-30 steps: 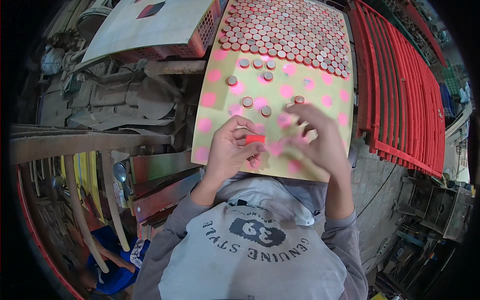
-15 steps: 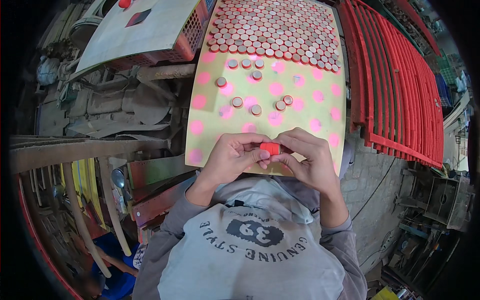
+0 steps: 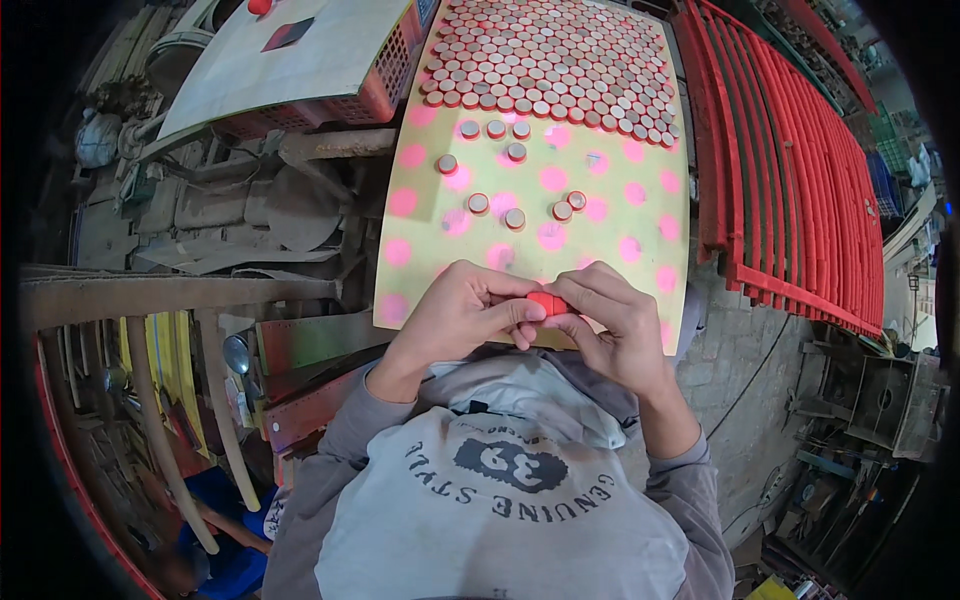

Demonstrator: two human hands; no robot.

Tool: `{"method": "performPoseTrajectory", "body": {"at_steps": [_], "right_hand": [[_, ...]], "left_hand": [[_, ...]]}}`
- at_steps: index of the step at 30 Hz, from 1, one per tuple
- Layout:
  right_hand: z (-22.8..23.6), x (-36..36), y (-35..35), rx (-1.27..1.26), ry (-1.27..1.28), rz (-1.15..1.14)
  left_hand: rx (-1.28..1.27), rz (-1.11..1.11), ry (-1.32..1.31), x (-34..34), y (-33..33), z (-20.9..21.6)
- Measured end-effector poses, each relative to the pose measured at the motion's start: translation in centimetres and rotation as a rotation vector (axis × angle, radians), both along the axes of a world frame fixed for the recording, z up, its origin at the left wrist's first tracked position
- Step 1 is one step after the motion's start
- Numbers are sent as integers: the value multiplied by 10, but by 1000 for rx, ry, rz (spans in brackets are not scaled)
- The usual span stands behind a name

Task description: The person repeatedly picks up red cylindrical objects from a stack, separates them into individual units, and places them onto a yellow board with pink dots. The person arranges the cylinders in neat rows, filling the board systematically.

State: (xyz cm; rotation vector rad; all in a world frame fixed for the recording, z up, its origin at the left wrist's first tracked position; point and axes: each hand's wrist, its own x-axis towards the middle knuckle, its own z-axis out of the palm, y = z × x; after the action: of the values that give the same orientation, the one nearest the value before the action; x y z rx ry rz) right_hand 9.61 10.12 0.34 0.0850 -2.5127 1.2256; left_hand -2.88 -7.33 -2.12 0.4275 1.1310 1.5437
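A small red round piece (image 3: 547, 302) is pinched between the fingertips of my left hand (image 3: 478, 312) and my right hand (image 3: 618, 328), just above the near edge of a yellow board (image 3: 620, 280) with pink spots. My fingers partly cover it, so its ends are hidden. Several short round pieces (image 3: 515, 218) with red sides and pale tops stand loose on the board beyond my hands. At the far end, many more like them are packed in tight rows (image 3: 550, 70).
Red-painted slats (image 3: 800, 170) lie stacked to the right of the board. At the far left, a white panel (image 3: 290, 80) rests on a red plastic crate (image 3: 392, 72). Wooden bars (image 3: 180, 298) run along the left side. Another person's arm (image 3: 235, 525) shows at the lower left.
The red piece has turned slightly between my fingertips, and both hands have shifted a little. The loose pieces on the board keep their places relative to it.
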Motion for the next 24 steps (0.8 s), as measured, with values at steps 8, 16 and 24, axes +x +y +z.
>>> {"method": "performPoseTrajectory", "body": {"at_steps": [8, 16, 24], "right_hand": [[19, -1, -4, 6, -14, 134], [18, -35, 27, -78, -64, -95], [-3, -48, 25, -140, -228, -101]], "left_hand": [[73, -250, 26, -26, -12, 3], [83, 352, 487, -107, -11, -24], [-382, 779, 1412, -158, 18, -72]]}}
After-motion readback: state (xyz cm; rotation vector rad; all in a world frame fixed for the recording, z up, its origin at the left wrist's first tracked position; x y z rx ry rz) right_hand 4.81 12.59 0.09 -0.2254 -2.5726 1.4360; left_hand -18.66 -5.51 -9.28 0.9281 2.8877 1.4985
